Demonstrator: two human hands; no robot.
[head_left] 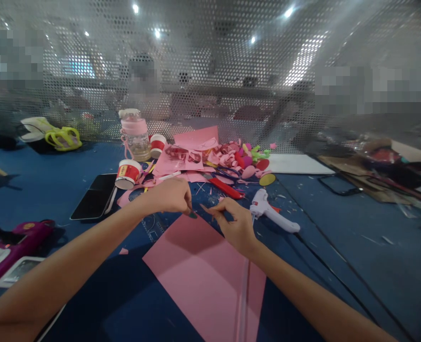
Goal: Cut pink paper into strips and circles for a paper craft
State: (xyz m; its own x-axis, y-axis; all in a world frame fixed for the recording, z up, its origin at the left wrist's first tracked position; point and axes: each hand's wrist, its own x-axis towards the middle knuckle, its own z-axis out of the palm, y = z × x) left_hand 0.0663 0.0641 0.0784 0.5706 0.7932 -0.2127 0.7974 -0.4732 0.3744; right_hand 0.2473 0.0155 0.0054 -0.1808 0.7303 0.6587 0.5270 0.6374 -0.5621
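A sheet of pink paper (199, 266) lies at an angle on the blue table, its top corner under my left fingertips. My left hand (171, 197) is closed, its fingers bent down; a small dark green spot shows at the fingertips, too small to name. My right hand (237, 223) is pinched just right of that corner, above the paper, with a thin pointed tip sticking out toward the left hand. Whether that tip is a held piece or a finger, I cannot tell. A translucent stick (244, 294) lies along the paper's right side, near a white glue gun (272, 211).
Behind my hands are a heap of pink paper scraps (182, 159), a red-handled cutter (226, 187), paper cups (128, 174) and a pink-lidded bottle (134, 135). At left lie a phone (94, 197) and a purple device (18, 247). A perforated metal screen (210, 61) stands behind.
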